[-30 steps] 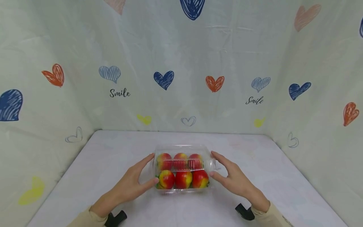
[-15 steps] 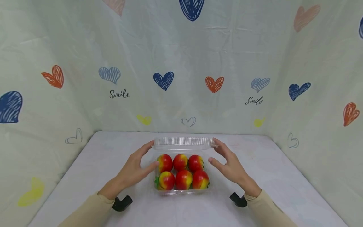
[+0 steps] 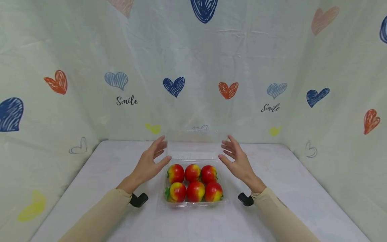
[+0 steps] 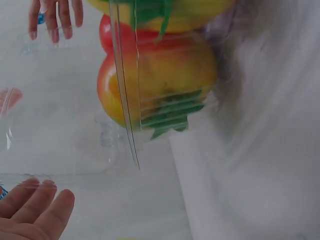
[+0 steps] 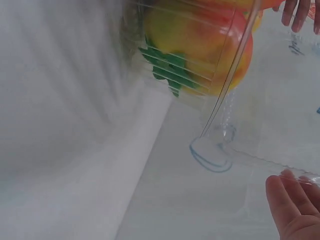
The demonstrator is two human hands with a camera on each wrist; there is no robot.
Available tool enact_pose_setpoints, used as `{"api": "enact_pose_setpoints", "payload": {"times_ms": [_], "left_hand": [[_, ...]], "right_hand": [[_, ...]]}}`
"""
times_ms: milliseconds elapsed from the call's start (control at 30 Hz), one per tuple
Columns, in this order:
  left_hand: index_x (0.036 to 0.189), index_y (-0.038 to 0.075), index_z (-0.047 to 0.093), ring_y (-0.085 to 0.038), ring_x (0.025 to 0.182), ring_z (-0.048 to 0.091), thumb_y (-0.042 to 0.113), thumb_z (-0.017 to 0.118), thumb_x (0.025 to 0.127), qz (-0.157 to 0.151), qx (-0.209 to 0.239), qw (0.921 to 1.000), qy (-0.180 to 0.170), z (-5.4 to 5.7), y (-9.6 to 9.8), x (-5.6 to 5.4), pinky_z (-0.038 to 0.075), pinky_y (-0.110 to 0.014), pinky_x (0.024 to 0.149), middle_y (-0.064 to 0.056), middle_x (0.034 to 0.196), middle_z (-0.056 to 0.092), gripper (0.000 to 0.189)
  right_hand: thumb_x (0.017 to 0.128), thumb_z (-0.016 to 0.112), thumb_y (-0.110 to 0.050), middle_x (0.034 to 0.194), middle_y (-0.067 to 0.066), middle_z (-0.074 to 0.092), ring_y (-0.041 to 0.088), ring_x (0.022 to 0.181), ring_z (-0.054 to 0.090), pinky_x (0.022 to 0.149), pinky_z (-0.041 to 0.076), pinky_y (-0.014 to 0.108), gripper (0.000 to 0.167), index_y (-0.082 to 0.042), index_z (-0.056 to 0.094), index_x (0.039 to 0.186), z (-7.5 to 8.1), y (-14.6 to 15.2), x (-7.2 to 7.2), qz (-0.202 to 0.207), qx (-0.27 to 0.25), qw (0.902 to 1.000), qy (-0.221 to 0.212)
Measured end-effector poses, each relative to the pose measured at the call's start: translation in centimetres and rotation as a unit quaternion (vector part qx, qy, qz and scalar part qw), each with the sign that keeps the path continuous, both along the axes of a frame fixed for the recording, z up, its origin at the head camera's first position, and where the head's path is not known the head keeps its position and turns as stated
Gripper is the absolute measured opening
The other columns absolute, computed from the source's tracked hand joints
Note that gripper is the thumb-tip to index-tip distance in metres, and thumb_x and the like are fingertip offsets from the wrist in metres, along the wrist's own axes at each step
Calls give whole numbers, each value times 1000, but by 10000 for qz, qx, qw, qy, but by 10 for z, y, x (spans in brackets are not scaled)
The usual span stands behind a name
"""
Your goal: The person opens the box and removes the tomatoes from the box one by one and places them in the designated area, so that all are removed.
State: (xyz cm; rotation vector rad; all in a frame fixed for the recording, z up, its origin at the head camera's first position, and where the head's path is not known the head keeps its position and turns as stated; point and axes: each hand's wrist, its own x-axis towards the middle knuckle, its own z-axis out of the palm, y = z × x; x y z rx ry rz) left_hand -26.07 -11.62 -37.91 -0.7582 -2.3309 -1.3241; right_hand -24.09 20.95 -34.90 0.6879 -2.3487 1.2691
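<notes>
A clear plastic clamshell box (image 3: 193,204) stands on the table with several round red-and-yellow fruits (image 3: 196,191) inside, in two rows. Green leaves show on the fruit (image 4: 157,80) in the left wrist view. The box's clear lid (image 3: 193,146) is swung up at the back, roughly upright. My left hand (image 3: 150,164) is at the lid's left edge, fingers extended and thumb apart. At its right edge is my right hand (image 3: 239,163), fingers likewise extended. Both wrist views show fingertips close against the lid's rim; firm contact is hard to tell.
The white table (image 3: 105,168) carries the box near its middle. Behind and beside it hangs a pale curtain (image 3: 199,50) printed with hearts and "Smile". Dark wrist cameras (image 3: 139,200) sit at both cuffs.
The lid has swung from over the fruits up and back to roughly upright. Both hands have moved away from me with it, and the box base has stayed in place.
</notes>
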Motion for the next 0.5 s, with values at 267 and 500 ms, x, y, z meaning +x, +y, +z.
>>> {"api": "enact_pose_setpoints", "payload": {"times_ms": [267, 500], "left_hand": [[151, 12, 25, -31, 121, 54, 19, 67, 90, 104, 53, 9995, -277, 1, 3, -24, 48, -43, 96, -18, 136, 51, 75], [152, 11, 25, -33, 118, 55, 15, 66, 91, 180, 82, 9994, -272, -2, 5, -39, 48, -46, 95, -19, 134, 52, 73]], "right_hand": [[89, 65, -3, 134, 28, 48, 44, 115, 54, 96, 44, 56, 78, 2, 17, 150, 2, -2, -23, 53, 39, 10000, -5], [90, 60, 6, 130, 32, 51, 46, 110, 57, 93, 47, 53, 72, 8, 18, 148, -1, -2, -40, -10, 23, 10000, 74]]}}
